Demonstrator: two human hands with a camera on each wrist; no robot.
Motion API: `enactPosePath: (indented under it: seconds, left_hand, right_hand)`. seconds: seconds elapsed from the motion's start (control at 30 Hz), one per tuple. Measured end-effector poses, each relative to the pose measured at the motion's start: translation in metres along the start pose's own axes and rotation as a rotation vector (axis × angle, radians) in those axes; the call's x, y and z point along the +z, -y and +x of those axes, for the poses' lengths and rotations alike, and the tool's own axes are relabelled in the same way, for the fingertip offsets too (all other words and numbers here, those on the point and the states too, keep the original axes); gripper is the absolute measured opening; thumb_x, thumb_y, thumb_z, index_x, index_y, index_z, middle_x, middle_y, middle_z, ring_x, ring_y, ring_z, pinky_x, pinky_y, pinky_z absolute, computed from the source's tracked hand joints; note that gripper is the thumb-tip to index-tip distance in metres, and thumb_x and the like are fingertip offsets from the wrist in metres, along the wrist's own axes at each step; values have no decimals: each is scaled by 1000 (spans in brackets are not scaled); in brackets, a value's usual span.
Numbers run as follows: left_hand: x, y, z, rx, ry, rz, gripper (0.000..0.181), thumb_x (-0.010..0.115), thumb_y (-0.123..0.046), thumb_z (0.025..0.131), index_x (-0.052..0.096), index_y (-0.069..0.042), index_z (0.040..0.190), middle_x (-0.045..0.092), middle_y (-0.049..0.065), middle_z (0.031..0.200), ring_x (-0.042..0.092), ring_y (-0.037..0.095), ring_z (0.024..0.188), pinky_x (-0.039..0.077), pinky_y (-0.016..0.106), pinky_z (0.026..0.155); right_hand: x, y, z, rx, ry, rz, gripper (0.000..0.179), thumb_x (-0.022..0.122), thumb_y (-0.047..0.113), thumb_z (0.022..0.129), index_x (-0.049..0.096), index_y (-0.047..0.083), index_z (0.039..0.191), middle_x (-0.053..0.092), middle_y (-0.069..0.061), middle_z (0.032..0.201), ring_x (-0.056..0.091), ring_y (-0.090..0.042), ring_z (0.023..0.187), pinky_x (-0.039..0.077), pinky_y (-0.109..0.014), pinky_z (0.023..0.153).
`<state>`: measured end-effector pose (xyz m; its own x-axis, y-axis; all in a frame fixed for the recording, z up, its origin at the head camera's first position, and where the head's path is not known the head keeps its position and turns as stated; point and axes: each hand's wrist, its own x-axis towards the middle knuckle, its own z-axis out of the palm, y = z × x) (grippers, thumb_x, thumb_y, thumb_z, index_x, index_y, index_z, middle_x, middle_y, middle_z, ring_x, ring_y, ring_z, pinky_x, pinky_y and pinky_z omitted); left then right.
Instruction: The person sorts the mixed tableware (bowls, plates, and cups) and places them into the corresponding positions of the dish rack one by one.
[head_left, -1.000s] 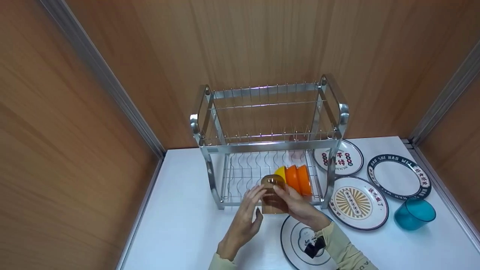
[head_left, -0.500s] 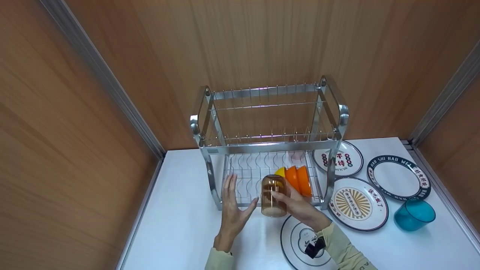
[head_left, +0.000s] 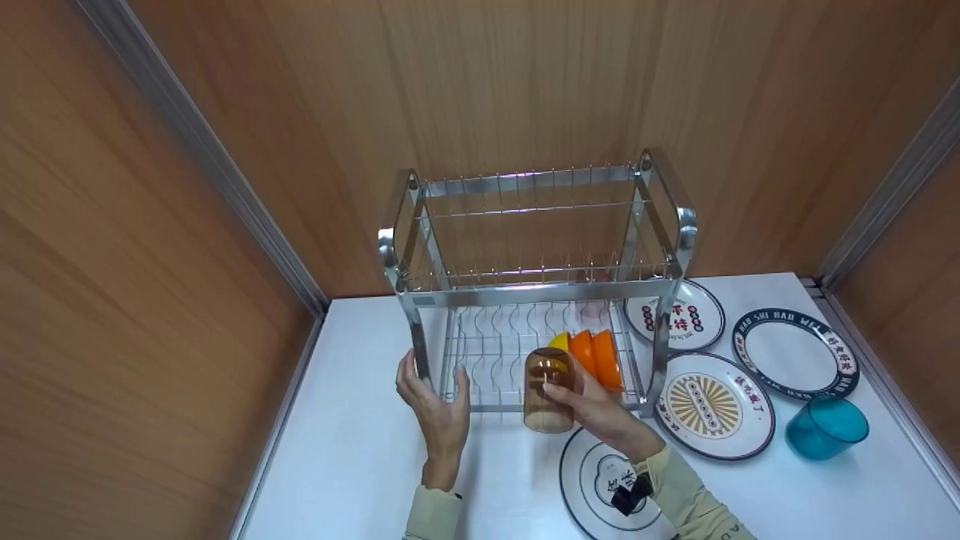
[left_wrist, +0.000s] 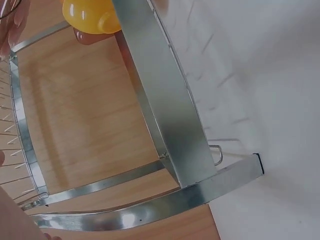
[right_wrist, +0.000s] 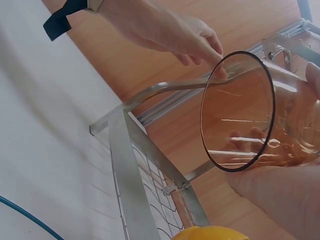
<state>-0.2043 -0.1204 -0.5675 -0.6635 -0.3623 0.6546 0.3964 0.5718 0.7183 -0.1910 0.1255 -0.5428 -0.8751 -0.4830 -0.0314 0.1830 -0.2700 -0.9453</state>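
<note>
While the right hand [head_left: 596,410] clasps an amber cup [head_left: 541,416], mouth towards six o'clock, at the rack's [head_left: 540,295] six o'clock, the left hand [head_left: 437,414] holds thumb and fingers apart about its eight-o'clock post [head_left: 418,336]; contact is unclear. Orange bowls [head_left: 608,361] and a yellow bowl [head_left: 559,341] lie sideways inside, towards five; a teal cup [head_left: 821,433] sits at four.

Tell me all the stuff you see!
Rack: one, silver, middle
Brown cup: one, brown, held
Blue cup: one, teal, far right
Bowls: two, orange, in rack
Bowl: one, yellow, beside them
Unclear thing: one, reddish, behind bowls
Plates: four, dark-rimmed white, right and front
Table: one, white, underneath
Walls: three, brown, around
Trim: several, grey, wall edges
Straps: two, black, cuffs
Sleeves: two, pale green, forearms
Left hand: one, bare, rack's left
Right hand: one, bare, on cup
</note>
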Motion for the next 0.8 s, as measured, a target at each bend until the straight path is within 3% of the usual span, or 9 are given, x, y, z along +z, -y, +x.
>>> enactPosePath:
  seconds: [0.17,0.47,0.67,0.8]
  left_hand:
    - [1,8,4,-58,-10,-13,85,79,-10,89,27,5,154,31,27,150,31,40,140,32,60,114]
    - [4,17,10,-225,70,-50,78,74,-14,94,25,0,153,32,23,147,38,38,136,35,56,115]
    - [8,23,18,-272,119,-90,71,71,-15,97,29,3,151,38,22,140,43,37,134,35,55,115]
    - [12,30,22,-321,151,-138,62,67,-17,101,33,3,148,49,20,126,54,32,110,47,48,99]
  right_hand:
    - [-1,1,-1,22,-10,-14,80,60,17,103,8,14,164,29,-21,162,43,-31,140,25,-54,122]
    - [-1,2,3,10,-5,20,73,59,15,104,14,12,161,37,-19,156,50,-29,134,44,-43,112]
    - [-3,6,5,37,-84,-4,81,62,17,102,10,16,164,26,-19,164,38,-36,142,31,-56,119]
    - [-5,11,9,54,-165,-32,86,67,20,99,11,19,164,22,-18,166,30,-40,146,23,-69,118]
